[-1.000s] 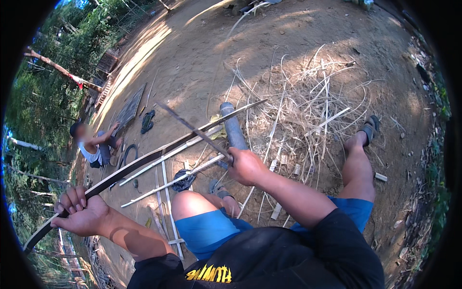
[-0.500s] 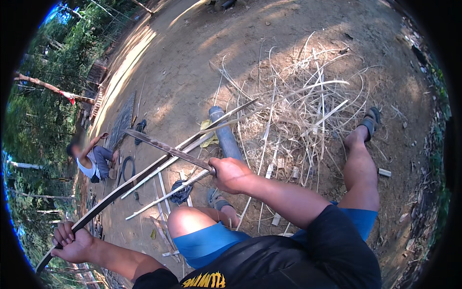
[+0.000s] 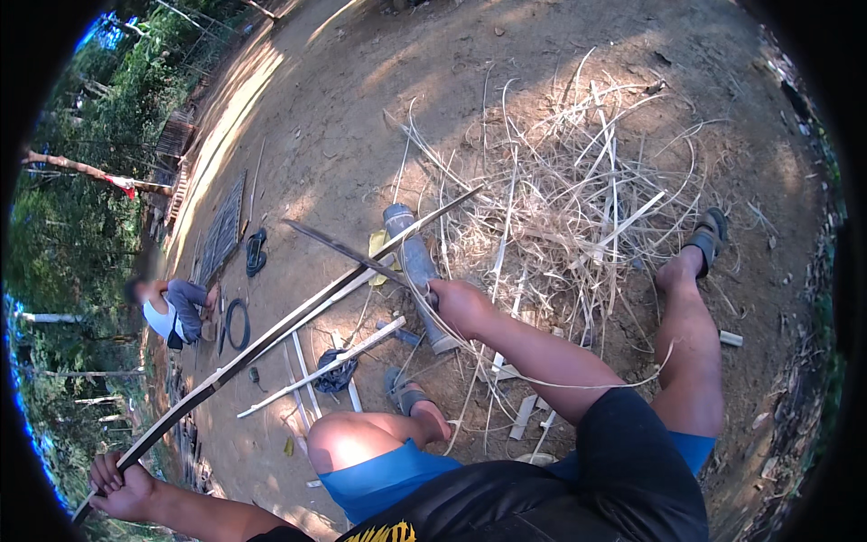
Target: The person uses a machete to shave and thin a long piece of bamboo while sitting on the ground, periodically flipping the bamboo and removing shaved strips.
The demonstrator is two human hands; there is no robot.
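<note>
My left hand (image 3: 125,488) is closed round the lower end of a long split bamboo strip (image 3: 217,381), dark on one side and pale on the other. The strip slants up and right, its far end over a grey bamboo tube (image 3: 418,262). In my right hand (image 3: 459,309), fingers wrapped round the handle, is a long knife (image 3: 334,242). Its blade points up and left and crosses the strip; whether they touch I cannot tell. A thin pale shaving (image 3: 578,387) curls from beside the right hand across that forearm.
A tangled heap of bamboo shavings (image 3: 578,199) lies ahead on the dirt, between my feet. Loose pale slats (image 3: 316,372) and a black plastic bag (image 3: 336,370) lie near my left knee. Farther left sits another person (image 3: 172,312), beside a black coil (image 3: 237,323).
My right hand and the knife have moved right, and the thin shaving now curls over my forearm. My left hand has shifted slightly down. The other person's raised arm has come down.
</note>
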